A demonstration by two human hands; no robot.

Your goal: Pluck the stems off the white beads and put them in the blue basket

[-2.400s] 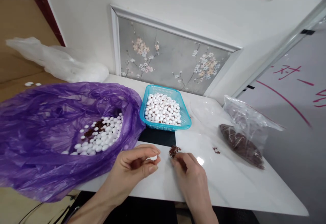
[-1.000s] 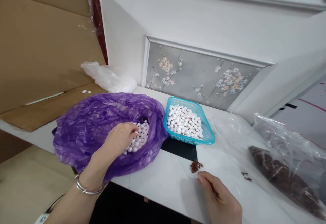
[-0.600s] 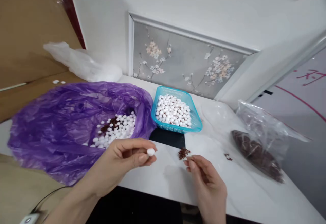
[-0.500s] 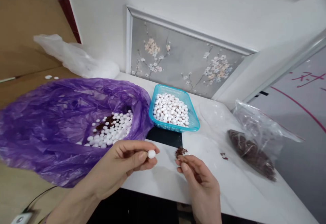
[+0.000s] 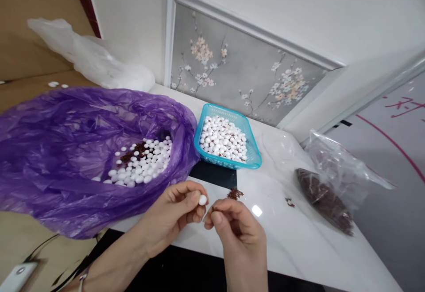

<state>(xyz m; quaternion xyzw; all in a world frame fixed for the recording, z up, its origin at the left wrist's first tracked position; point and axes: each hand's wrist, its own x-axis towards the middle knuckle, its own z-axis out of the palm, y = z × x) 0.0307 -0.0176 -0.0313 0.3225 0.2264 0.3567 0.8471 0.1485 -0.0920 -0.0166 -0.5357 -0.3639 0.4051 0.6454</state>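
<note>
A small white ball [image 5: 202,200] is pinched between the thumb and fingers of my left hand [image 5: 175,208]. Just to its right, my right hand [image 5: 237,230] has its thumb and index finger pressed together; whatever is between them is too small to make out. Behind my right hand lies a small pile of dark red-brown bits [image 5: 235,193] on the white table [image 5: 282,239]. White balls with brown bits among them fill a blue basket [image 5: 254,150]. More white balls and a brown clump lie in the open purple bag [image 5: 66,150] at the left.
A clear bag of brown material [image 5: 327,199] lies at the right, with a few bits [image 5: 290,202] beside it. A whitish plastic bag [image 5: 99,66] sits behind the purple one. A framed flower picture [image 5: 245,57] stands behind the basket. A white device [image 5: 18,276] is at bottom left.
My right hand has moved left from the brown pile, close to my left hand. My left hand still holds the white ball, slightly further right. The view has shifted a little.
</note>
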